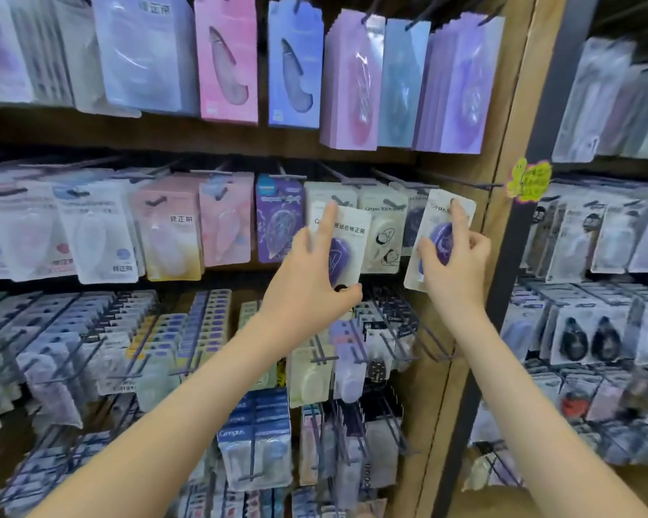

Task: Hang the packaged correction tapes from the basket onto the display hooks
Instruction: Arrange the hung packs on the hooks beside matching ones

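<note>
At the hooks (pixel 464 183), both hands (pixel 307 278) (pixel 457 263) grip packs (pixel 352 228) (pixel 437 209)

Views: one wide-angle camera, worn on the person's head.
Position: facing the display rack (pixel 427 398), at arm's reach from it.
Direction: forward and slightly down. The middle hook row (pixel 356 181) lies just above frame centre, and the lower rows are seen from above.
Framing: both forearms enter from the bottom edge. The left hand (pixel 307 271) holds the left correction tape pack (pixel 348 228) and the right hand (pixel 457 263) holds the right correction tape pack (pixel 433 214), both right of centre.
Right margin: the wooden upright (pixel 513 106) and the neighbouring rack (pixel 550 106).
Optics: shelf lines bow, and the frame edges are blurred.
</note>
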{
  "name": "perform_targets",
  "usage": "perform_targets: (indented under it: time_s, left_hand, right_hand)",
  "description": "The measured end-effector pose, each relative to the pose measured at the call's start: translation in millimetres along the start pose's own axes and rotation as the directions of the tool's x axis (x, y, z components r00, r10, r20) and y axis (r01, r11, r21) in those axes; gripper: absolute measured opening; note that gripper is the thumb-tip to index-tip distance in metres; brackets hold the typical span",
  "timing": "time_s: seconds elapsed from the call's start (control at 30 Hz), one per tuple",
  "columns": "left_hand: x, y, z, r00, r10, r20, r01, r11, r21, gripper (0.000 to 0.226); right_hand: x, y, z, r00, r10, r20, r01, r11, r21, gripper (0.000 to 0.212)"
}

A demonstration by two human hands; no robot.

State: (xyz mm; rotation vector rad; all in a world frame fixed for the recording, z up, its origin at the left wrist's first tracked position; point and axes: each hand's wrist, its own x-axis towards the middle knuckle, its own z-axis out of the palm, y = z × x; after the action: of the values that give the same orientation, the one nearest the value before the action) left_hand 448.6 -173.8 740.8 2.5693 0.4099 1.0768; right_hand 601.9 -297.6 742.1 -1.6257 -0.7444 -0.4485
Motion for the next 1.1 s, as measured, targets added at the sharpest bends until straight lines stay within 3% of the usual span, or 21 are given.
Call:
perform_targets:
  time_s: [0.27,0.47,0.8,0.97,1.1]
  left_hand:
    - [37,-7,52,0.997,0.072,0.008,-0.072,0.997,-0.015,0.108]
    - [54,1,70,0.999,0.041,-0.003,-0.041,0.999,-0.015,0.106]
    - [60,-3,85,0.995,0.072,-0.074,-0.060,0.986,0.155,0.106]
    - [65,-12,85,0.983,0.114,-0.142,-0.084,0.975,0.204,0.107]
    - [70,-13,87,0.978,0.113,-0.176,-0.072,0.973,0.221,0.106]
  right_hand:
    - [15,34,-2,0.996,-0.059,-0.072,0.045,0.982,-0.182,0.063]
    - [23,35,-15,0.999,-0.036,-0.026,0.031,0.985,-0.168,0.062]
    - [35,47,-1,0.999,-0.004,-0.043,0.002,0.999,-0.051,0.060]
    - [69,58,23,0.998,0.030,0.056,-0.027,0.998,-0.054,0.060]
    - [109,70,53,0.991,0.054,0.120,-0.033,0.985,-0.171,0.062]
